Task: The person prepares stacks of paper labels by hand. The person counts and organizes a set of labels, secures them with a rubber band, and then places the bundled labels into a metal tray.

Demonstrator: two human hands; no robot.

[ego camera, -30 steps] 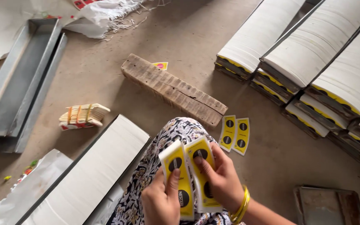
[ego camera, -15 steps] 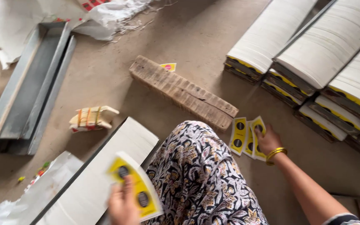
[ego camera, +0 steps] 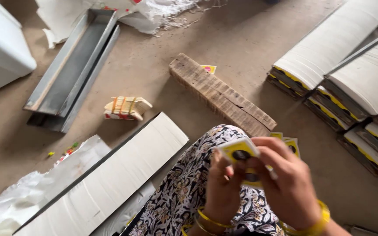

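Both hands met over the lap, above the black-and-white patterned cloth [ego camera: 184, 192]. The left hand [ego camera: 222, 192] and the right hand [ego camera: 287, 183] were closed together on a small stack of yellow cards [ego camera: 240, 153], each card a flat rectangle with a dark round mark at its middle; the top one tilted towards the camera, and blur hid how many were in the stack. Yellow bangles ringed both wrists.

On the concrete floor [ego camera: 154, 74], just past the right hand, two more yellow cards [ego camera: 290, 144] lay beside a long wooden block [ego camera: 222, 94]. One small yellow-and-pink label [ego camera: 208, 68] lay at the block's far side. A bundle of red-and-cream packets [ego camera: 127, 108], tied with bands, sat near the middle of the floor. A long tray of white card edges [ego camera: 110, 179] ran along the left of the lap. At the floor's right edge several such rows [ego camera: 333, 46] were stacked, white on top with yellow-and-black ends. Two grey metal channels [ego camera: 73, 65] lay towards the far left corner.
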